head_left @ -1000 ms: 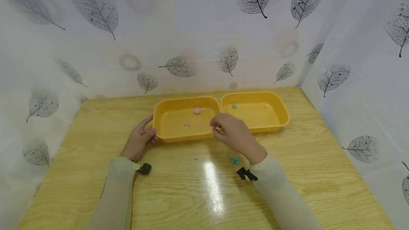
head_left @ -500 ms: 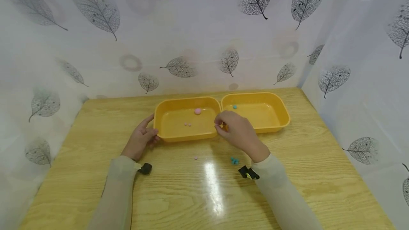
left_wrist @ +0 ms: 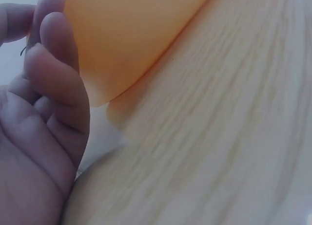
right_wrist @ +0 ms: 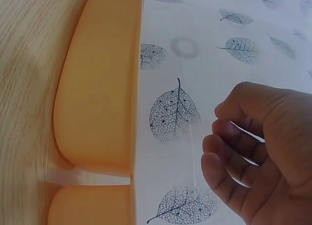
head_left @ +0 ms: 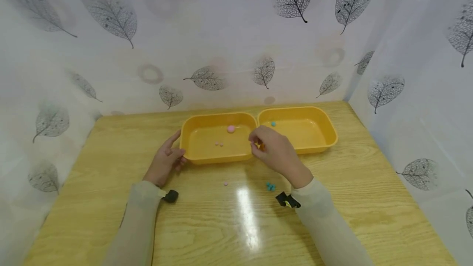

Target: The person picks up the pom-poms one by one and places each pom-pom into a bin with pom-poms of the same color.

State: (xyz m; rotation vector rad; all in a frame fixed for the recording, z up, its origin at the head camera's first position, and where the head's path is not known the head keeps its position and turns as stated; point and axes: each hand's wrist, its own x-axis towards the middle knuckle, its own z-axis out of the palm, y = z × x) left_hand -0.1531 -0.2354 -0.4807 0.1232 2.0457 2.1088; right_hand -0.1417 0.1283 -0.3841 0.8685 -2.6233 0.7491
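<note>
My left hand (head_left: 165,162) grips the left end of the left yellow tray (head_left: 212,160), thumb on its rim and fingers behind its end wall. In the left wrist view, fingers (left_wrist: 56,84) curl beside the tray's orange-looking wall (left_wrist: 131,35). Over the seam between the two trays, my right hand (head_left: 275,151) has thumb and forefinger pinched together; a tiny pink ball seems to show at their tips, mostly hidden. The right wrist view shows that hand (right_wrist: 263,147) from the side, the other fingers loosely curled. A larger pink ball (head_left: 230,129) and two small pink balls (head_left: 219,144) lie in the left tray.
The right yellow tray (head_left: 325,146) adjoins the left one and holds a blue-green ball (head_left: 273,124). On the wooden table (head_left: 199,221) lie a small pink ball (head_left: 226,184) and a cluster of several blue-green balls (head_left: 271,186). A leaf-patterned curtain (head_left: 229,44) stands behind.
My right hand has shifted slightly right and up, still pinching, from the left tray's right end to the seam. My left hand and both trays have slid slightly right.
</note>
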